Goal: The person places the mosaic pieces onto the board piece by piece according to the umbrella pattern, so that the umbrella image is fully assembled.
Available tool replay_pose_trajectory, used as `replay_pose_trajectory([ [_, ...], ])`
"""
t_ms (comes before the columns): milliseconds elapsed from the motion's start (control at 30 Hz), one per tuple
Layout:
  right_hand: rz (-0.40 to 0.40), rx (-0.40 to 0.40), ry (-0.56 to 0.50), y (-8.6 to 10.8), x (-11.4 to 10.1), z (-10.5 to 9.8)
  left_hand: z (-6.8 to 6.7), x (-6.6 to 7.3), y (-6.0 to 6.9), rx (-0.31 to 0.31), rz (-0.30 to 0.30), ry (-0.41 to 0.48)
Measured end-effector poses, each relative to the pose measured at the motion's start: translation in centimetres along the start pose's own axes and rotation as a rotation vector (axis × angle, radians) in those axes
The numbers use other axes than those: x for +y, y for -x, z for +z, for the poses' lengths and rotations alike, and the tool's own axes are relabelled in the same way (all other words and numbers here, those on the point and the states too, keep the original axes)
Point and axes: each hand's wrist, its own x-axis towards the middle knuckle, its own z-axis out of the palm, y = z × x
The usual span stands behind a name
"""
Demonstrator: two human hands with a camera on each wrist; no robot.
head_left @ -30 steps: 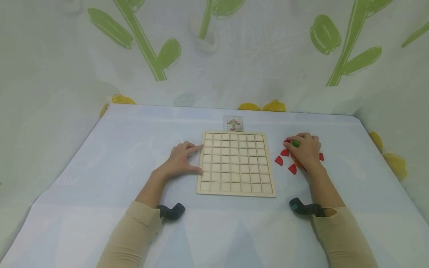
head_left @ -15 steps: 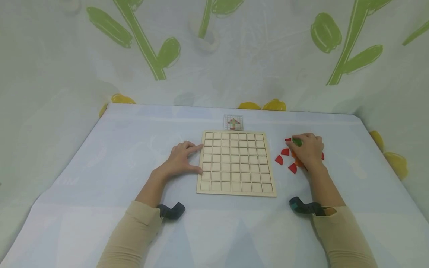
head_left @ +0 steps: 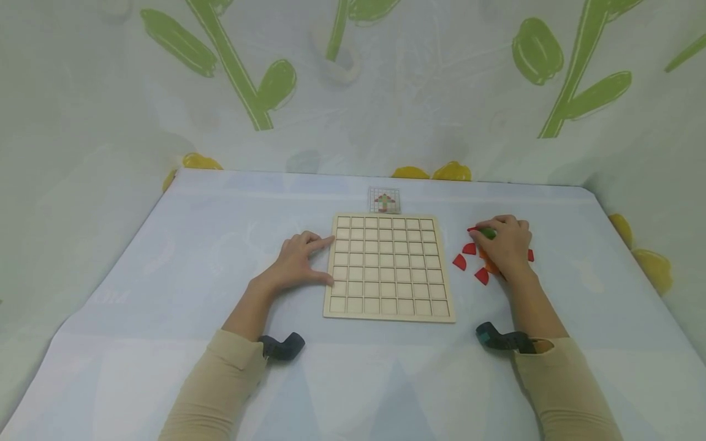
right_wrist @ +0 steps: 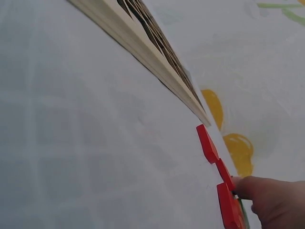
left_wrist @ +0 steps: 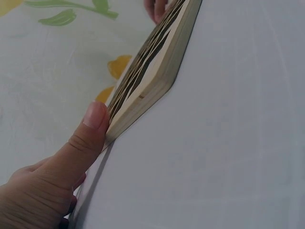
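The wooden grid board [head_left: 388,319] lies flat, its squares holding no pieces. My left hand [head_left: 295,263] is at its left edge, index finger and thumb spread and touching the frame; the left wrist view shows the thumb [left_wrist: 86,136] against the board's side [left_wrist: 157,83]. To the right of the board, my right hand [head_left: 506,245] pinches a thin-looking red piece [head_left: 472,229] at its fingertips, with a green piece [head_left: 488,233] between thumb and fingers. Red quarter-round pieces [head_left: 460,262] and orange ones [head_left: 490,266] lie beside and partly under that hand.
A small pattern card [head_left: 384,200] with a red and green figure lies just beyond the board's far edge. Dark wrist-worn devices [head_left: 282,347] sit on both wrists. A curtain with printed leaves and yellow flowers hangs behind the table.
My right hand shifted slightly right, then back left, its fingertips closing at the red piece, which now looks thinner. The left hand and board have stayed in place.
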Motion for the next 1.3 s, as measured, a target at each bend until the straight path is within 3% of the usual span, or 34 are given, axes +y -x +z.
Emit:
replay_pose_trajectory([
  [400,-0.012,0.035,-0.072,0.3,-1.2,-0.2,0.0,0.0,0.0,-0.003,0.009,-0.012],
  [1300,-0.221,0.105,-0.211,0.1,-4.4,0.4,0.0,0.0,0.0,-0.007,-0.005,-0.008],
])
